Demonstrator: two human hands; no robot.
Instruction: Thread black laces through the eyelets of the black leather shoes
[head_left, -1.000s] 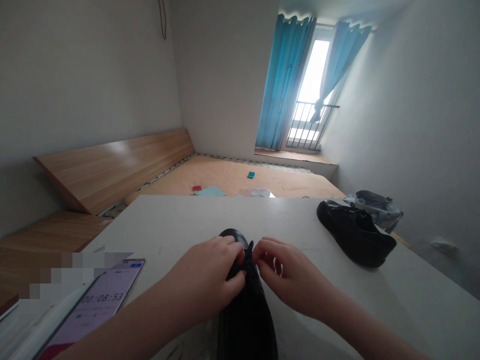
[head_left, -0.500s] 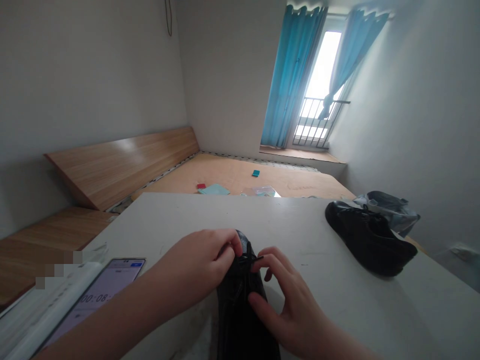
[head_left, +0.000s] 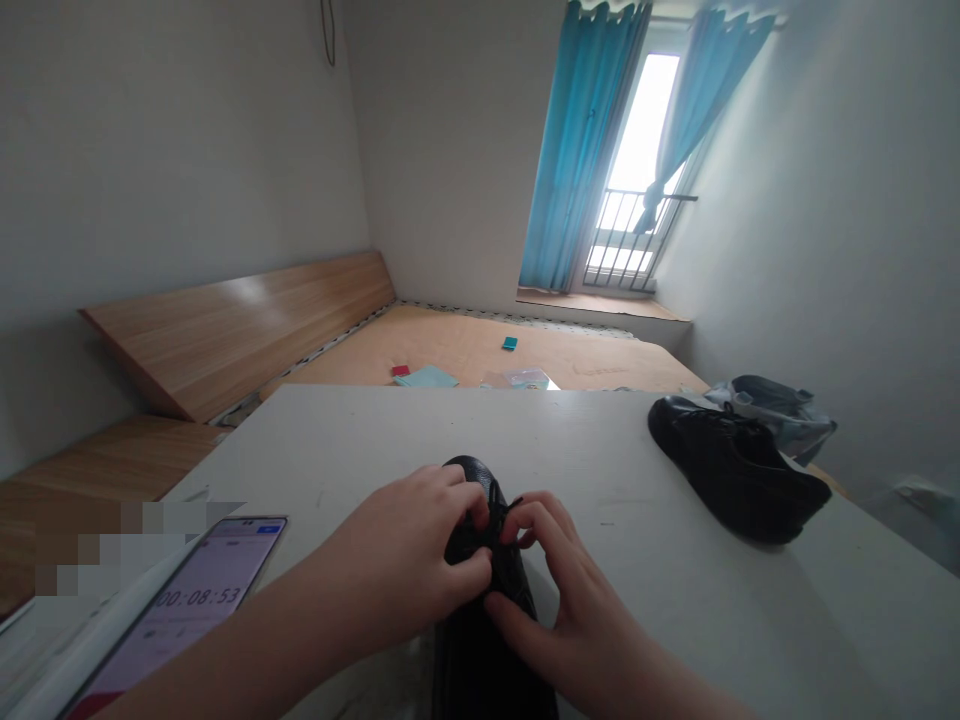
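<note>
Head view: phone (head_left: 217,570) display reads 00:08:53. Nearer black shoe (head_left: 484,665) lies on white table (head_left: 360,430), toe pointing away. Left hand (head_left: 416,545), right hand (head_left: 570,605): fingers bent at its laces (head_left: 496,515); cannot tell whether either grips them.

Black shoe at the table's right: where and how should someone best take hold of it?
Probably by the heel of the black shoe, coming from the near right: the toe points away and left, and the upward opening leaves an edge to pinch.
</note>
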